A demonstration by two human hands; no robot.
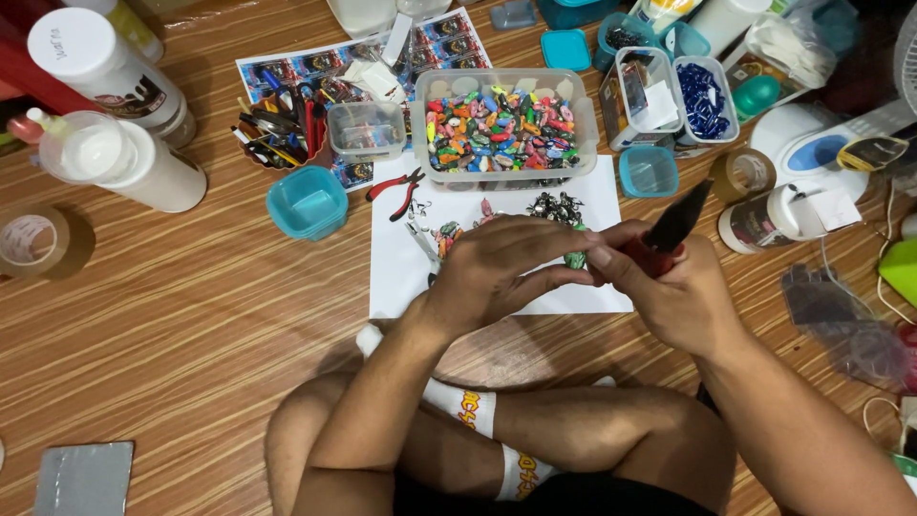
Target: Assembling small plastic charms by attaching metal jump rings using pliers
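Wooden floor (pixel 191 315) being used as work surface. White paper sheet (pixel 401 268) lying under both hands. Clear tub (pixel 503 126) of colourful charms sitting just beyond sheet. Pliers (pixel 669 234) being gripped in right hand (pixel 669 296), fingers wrapped on red handles. Small green charm (pixel 576 258) being pinched between left hand (pixel 497 268) fingertips, above sheet.

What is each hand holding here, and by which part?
The right hand grips pliers by their red handles, dark jaws pointing up. The left hand pinches a small green charm at its fingertips; which part cannot be told.
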